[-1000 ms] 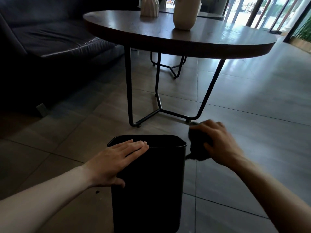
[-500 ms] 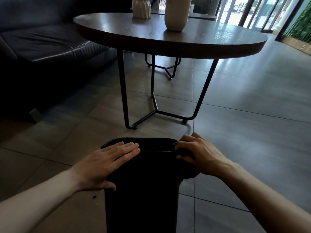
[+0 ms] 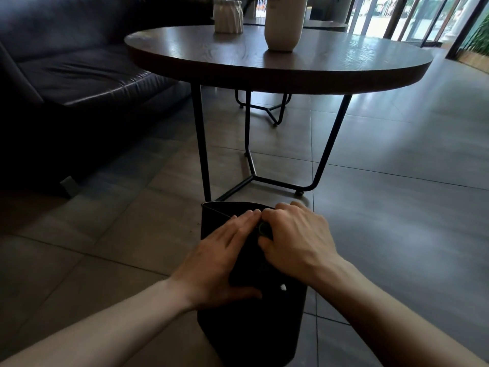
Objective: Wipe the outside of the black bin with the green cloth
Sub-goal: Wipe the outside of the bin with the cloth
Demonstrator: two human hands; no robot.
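Note:
The black bin (image 3: pixel 248 327) stands on the tiled floor just in front of me, its top rim near the table's leg. My left hand (image 3: pixel 219 260) lies flat on the bin's near side, fingers together, thumb hooked lower down. My right hand (image 3: pixel 293 239) presses on the bin's near face beside the left, closed over the green cloth (image 3: pixel 263 229), which shows only as a small dark green fold between the two hands. The rest of the cloth is hidden under the palm.
A round wooden table (image 3: pixel 277 67) on thin black metal legs (image 3: pixel 201 149) stands right behind the bin, with a tall white vase (image 3: pixel 283 22) and a small ribbed white pot (image 3: pixel 228 15) on it. A dark leather sofa (image 3: pixel 79 75) fills the left. Open tiled floor (image 3: pixel 397 207) lies to the right.
My right hand has come with the cloth from the bin's right side onto its near face, next to the left hand. The view has swung, so the bin sits further right in the frame.

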